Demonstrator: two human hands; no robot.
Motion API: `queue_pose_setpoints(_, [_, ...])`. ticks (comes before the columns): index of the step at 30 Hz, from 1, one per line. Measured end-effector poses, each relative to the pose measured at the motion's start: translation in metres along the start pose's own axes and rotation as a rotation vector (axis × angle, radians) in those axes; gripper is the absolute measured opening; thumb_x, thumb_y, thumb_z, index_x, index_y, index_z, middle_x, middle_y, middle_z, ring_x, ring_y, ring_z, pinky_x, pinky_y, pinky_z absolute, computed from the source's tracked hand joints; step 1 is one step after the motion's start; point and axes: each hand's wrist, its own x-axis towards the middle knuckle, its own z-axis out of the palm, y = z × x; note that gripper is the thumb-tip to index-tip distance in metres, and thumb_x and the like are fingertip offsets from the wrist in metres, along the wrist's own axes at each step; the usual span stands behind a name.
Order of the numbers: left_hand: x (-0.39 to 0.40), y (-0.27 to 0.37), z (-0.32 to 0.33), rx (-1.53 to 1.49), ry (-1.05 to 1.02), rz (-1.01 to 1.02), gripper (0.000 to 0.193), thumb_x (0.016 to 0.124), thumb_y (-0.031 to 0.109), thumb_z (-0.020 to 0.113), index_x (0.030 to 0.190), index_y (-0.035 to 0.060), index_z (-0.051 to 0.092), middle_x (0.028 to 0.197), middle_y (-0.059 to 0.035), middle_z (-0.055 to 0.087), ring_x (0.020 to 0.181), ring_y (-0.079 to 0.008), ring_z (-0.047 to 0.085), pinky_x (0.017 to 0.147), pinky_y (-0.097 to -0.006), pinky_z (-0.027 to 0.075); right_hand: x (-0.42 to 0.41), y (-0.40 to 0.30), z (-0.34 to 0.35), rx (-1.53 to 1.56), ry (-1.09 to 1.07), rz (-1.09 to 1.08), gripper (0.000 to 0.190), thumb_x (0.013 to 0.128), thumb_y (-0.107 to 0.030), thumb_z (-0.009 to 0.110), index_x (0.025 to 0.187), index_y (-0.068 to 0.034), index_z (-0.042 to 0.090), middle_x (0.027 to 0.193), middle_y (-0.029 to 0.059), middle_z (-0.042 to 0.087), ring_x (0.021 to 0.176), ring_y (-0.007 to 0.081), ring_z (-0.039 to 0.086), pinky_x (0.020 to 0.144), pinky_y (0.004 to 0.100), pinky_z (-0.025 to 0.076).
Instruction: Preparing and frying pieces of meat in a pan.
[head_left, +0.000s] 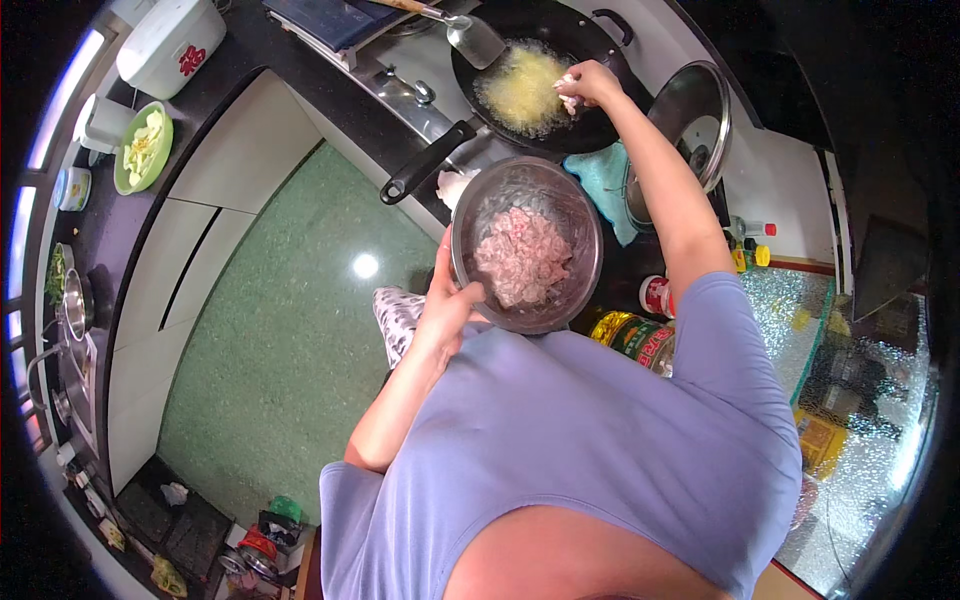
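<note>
My left hand (448, 296) grips the rim of a stainless steel bowl (587, 255), held tilted in front of my chest. Coated pieces of raw meat (523, 255) lie heaped in the bowl. Over the right side of a black wok (607, 124), my right hand (591, 84) pinches a small clump of the same meat (568, 94). Bubbling yellowish oil (525, 88) covers the wok's middle below my fingers. A metal spatula (476, 41) with a wooden handle rests across the wok's far left rim.
The wok's long handle (431, 161) sticks out over the counter edge. A glass lid (694, 124) stands upright right of the wok, near a teal cloth (607, 184). An oil bottle (634, 337) and a red-labelled jar (657, 295) stand by my right side. Sliced vegetables fill a green bowl (166, 150) at left.
</note>
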Motion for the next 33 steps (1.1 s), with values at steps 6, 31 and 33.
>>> queue_pose_setpoints(6, [0.002, -0.003, 0.001, -0.010, -0.013, -0.017, 0.095, 0.076, -0.014, 0.045, 0.156, 0.0242, 0.011, 0.145, -0.0125, 0.042, 0.113, -0.0259, 0.061, 0.071, -0.0327, 0.063, -0.002, 0.020, 0.006, -0.003, 0.005, 0.143, 0.026, 0.077, -0.027, 0.075, 0.088, -0.003, 0.071, 0.071, 0.0079, 0.068, 0.053, 0.0155, 0.063, 0.053, 0.0307, 0.053])
queue_pose_setpoints(31, [0.002, -0.009, -0.001, 0.028, -0.008, 0.023, 0.092, 0.073, -0.012, 0.046, 0.154, 0.0190, 0.015, 0.139, -0.0133, 0.048, 0.108, -0.0266, 0.063, 0.065, -0.0345, 0.063, -0.011, 0.016, -0.003, -0.051, 0.037, 0.170, 0.033, 0.073, -0.022, 0.075, 0.105, -0.014, 0.071, 0.074, 0.0061, 0.070, 0.057, 0.0180, 0.065, 0.053, 0.0325, 0.054])
queue_pose_setpoints(33, [0.001, -0.008, -0.001, 0.026, -0.008, 0.006, 0.092, 0.073, -0.012, 0.046, 0.154, 0.0194, 0.014, 0.138, -0.0132, 0.048, 0.107, -0.0261, 0.064, 0.065, -0.0340, 0.063, -0.014, 0.009, -0.002, -0.100, 0.030, 0.141, 0.028, 0.075, -0.019, 0.075, 0.101, -0.010, 0.071, 0.070, 0.0046, 0.067, 0.052, 0.0147, 0.060, 0.048, 0.0312, 0.049])
